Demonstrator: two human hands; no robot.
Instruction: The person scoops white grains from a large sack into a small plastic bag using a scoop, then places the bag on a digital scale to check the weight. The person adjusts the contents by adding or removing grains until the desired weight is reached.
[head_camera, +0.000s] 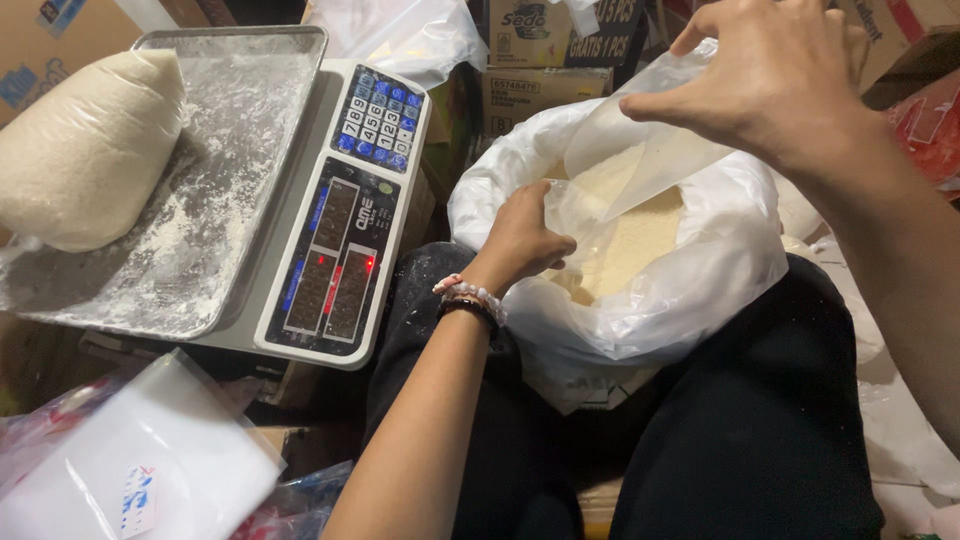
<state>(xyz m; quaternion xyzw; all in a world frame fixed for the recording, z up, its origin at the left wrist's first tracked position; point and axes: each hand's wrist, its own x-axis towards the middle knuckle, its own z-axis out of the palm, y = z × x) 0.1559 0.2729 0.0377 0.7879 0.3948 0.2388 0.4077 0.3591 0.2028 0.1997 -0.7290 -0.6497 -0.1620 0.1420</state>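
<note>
Pinching the small clear bag (640, 160) open over the big white sack (640, 300) of pale powder, the right hand (780, 80) should hold steady while the left hand (520, 240), fingers curled inside, scoops.

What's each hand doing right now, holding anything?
Left hand: reaching into the big white sack; grasp hidden, cannot tell.
Right hand: closed, pinching the small clear bag.

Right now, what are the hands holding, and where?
Right hand pinches the small clear bag by its top edge. Left hand reaches into the flour sack; its grip is hidden.
</note>
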